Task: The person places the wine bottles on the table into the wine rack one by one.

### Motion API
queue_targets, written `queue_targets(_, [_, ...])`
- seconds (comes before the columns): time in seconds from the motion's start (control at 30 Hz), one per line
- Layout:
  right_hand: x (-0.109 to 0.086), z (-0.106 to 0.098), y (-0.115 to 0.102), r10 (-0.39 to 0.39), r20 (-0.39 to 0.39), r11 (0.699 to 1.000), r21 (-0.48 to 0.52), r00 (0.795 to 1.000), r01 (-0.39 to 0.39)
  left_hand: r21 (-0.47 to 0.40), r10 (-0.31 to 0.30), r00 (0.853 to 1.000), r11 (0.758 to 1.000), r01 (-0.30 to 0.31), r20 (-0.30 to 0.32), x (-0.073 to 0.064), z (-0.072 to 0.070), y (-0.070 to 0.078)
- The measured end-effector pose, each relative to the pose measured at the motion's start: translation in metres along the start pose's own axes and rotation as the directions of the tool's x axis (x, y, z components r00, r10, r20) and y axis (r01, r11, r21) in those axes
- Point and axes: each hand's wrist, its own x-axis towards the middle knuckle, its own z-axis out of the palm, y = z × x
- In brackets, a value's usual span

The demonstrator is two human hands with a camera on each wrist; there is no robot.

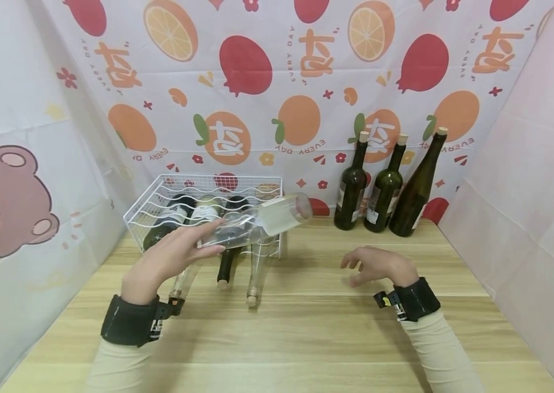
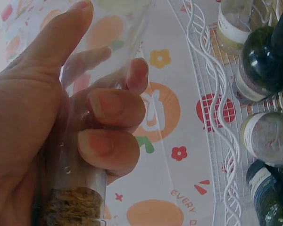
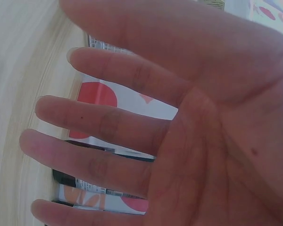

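Note:
My left hand (image 1: 168, 262) grips a clear glass bottle (image 1: 281, 215) by its neck. The bottle is held tilted over the right part of a white wire rack (image 1: 141, 197), its pale-labelled base toward the right. In the left wrist view, fingers and thumb wrap round the neck, and a cork (image 2: 73, 207) sits in the mouth. Further right, above the wooden table, my right hand (image 1: 377, 263) holds nothing. Its fingers are slightly bent in the head view and spread apart in the right wrist view.
Several bottles lie in the rack, among them a dark one (image 1: 226, 267) and a clear one (image 1: 257, 273), with corked necks toward me. Three corked dark green bottles (image 1: 383, 191) stand at the back right. Fruit-printed cloth (image 1: 301, 120) hangs behind the wooden table (image 1: 306, 333).

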Motion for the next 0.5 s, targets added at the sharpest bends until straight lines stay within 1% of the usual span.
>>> queue_targets(0.23, [-0.002, -0.001, 0.000, -0.012, 0.000, 1.000, -0.005, 1.000, 0.012, 0.013, -0.039, 0.999, 0.999, 0.039, -0.007, -0.005, -0.009, -0.004])
queue_targets(0.5, [-0.003, -0.001, -0.003, -0.031, -0.008, 1.000, -0.005, 0.999, 0.030, 0.026, -0.053, 0.999, 0.998, 0.053, -0.015, -0.006, -0.017, -0.013])
